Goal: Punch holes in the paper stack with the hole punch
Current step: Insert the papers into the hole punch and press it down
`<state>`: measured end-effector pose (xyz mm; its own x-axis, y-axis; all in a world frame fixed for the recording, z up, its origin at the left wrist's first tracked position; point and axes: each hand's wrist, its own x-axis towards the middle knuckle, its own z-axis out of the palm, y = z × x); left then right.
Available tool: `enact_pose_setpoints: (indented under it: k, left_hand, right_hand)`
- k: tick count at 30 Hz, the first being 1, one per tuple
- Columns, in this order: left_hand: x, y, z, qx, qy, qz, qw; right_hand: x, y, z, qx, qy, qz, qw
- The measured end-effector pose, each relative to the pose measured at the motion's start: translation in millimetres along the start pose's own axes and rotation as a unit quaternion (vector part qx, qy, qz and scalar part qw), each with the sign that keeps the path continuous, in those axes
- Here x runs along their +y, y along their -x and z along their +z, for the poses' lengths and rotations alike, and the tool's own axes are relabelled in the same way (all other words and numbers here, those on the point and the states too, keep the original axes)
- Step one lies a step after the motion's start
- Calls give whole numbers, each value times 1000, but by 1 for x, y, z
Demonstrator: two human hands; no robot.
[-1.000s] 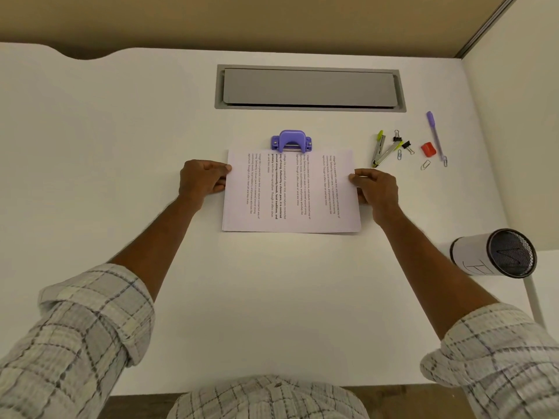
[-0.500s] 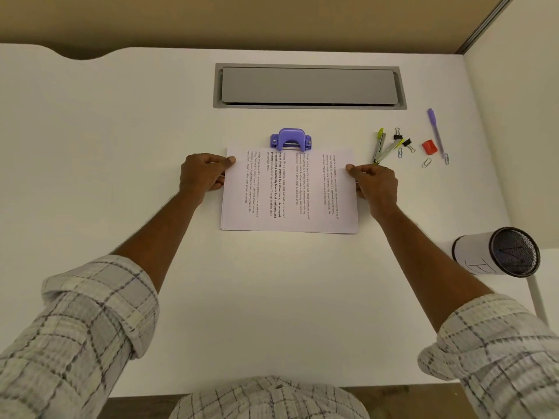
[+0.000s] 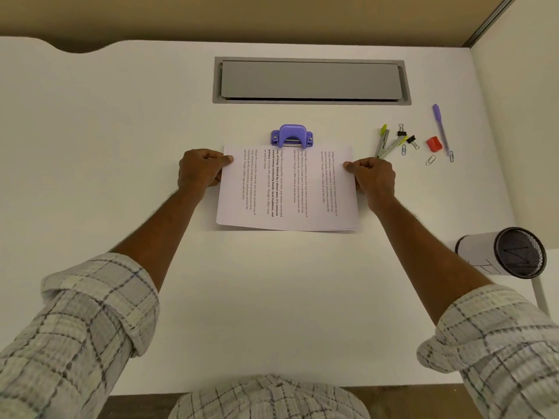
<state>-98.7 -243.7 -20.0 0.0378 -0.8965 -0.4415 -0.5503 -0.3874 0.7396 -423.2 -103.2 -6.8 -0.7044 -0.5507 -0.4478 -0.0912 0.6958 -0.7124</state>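
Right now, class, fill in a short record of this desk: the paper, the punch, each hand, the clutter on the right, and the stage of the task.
Paper: white printed paper stack, flat on the white desk, text running sideways.
Punch: small purple plastic hole punch, centred at the stack's far edge.
Left: left hand pinches the stack's left edge.
Right: right hand pinches its right edge.
Clutter: purple pen, clips, black mesh cup.
Stage: no hand on the punch; not yet pressed.
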Motion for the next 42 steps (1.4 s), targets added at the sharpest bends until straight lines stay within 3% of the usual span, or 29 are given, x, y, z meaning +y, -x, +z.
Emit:
enact_pose_setpoints:
  k: [9,17,21,24,28,31,42]
  left_hand:
    - [2,-2,-1,-8,-9,-3,1000]
    - [11,5,6,44,-134,6,990]
    - [16,14,15,64,-172,56,981]
    - [17,22,25,73,-193,143,968]
    - [18,32,40,-22,-276,301,912]
    - [13,36,51,-93,-377,312,867]
    - [23,17,57,-74,-374,299,875]
  right_hand:
    - [-6,2,4,14,5,-18,1000]
    - [-4,6,11,36,87,-68,993]
    - [-6,5,15,48,111,-57,991]
    - [-8,3,17,58,120,-47,990]
    - [-9,0,19,65,133,-38,988]
    - [-9,-2,20,63,143,-39,987]
    - [-4,-4,20,64,156,-43,985]
